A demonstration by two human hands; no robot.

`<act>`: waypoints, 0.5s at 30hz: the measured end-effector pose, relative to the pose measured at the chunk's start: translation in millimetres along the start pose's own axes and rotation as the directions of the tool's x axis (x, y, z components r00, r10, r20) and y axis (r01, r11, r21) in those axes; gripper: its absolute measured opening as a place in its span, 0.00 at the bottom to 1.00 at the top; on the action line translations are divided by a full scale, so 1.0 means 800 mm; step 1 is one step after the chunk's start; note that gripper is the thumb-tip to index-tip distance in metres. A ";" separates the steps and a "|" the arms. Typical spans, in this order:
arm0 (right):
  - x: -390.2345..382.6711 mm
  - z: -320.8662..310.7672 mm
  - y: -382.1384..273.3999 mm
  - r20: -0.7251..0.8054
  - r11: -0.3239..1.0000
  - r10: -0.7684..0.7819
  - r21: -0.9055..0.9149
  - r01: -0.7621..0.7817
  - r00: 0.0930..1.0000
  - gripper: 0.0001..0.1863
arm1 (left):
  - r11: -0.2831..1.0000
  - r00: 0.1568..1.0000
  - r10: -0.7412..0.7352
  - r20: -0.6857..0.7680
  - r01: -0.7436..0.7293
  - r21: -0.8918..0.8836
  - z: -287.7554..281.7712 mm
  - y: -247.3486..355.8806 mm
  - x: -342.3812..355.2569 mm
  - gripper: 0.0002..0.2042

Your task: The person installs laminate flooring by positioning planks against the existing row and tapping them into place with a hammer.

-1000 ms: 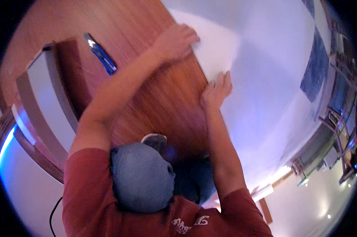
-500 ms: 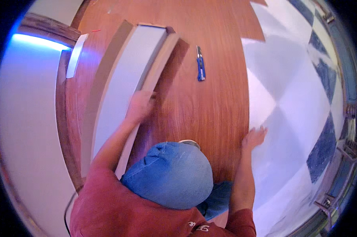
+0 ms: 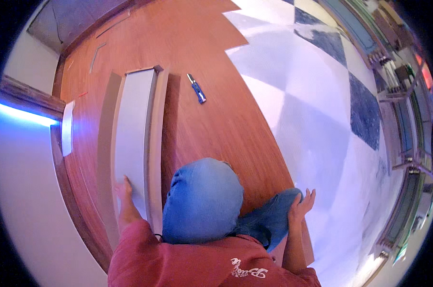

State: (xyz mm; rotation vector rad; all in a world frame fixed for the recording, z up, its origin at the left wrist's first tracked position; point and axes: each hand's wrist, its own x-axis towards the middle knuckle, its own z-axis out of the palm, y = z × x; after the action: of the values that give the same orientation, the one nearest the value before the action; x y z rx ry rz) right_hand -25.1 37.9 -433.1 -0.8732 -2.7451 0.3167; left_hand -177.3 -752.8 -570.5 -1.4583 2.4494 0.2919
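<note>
1. One view is supplied: a wide fisheye camera worn on the head, the left unit of a side-by-side pair.
2. It faces steeply downward onto the wooden floor [image 3: 211,119] and the pale checked floor [image 3: 312,119] beside it.
3. The nearest objects are the person's raised knee [image 3: 202,201] and red sleeves at the lower edge.
4. Straight edges, such as the long grey plank [image 3: 133,129], bend toward the dark round rim.
5. With no second view supplied, no shared area can be described.

Utility knife [image 3: 196,88] alone on open wood floor [image 3: 211,129].
</note>
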 end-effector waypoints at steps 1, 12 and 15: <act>0.002 -0.005 0.000 -0.016 1.000 0.029 -0.003 -0.029 0.999 0.29 | 1.000 1.000 -0.013 -0.029 0.013 0.028 0.008 0.016 -0.009 0.54; 0.014 -0.011 -0.034 0.013 0.993 0.095 0.072 -0.095 0.995 0.31 | 0.999 0.996 -0.013 0.093 0.011 0.030 0.006 -0.016 -0.014 0.60; 0.007 -0.007 -0.026 -0.078 0.996 0.062 0.075 -0.056 0.995 0.30 | 0.959 0.971 0.156 0.183 -0.193 0.209 -0.004 0.037 -0.101 0.61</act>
State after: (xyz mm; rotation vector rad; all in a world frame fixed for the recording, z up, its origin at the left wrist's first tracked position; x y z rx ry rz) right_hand -38.9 25.0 -421.2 -0.9282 -2.6210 0.3811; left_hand -166.8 -673.2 -539.8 -1.0820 2.3896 0.1558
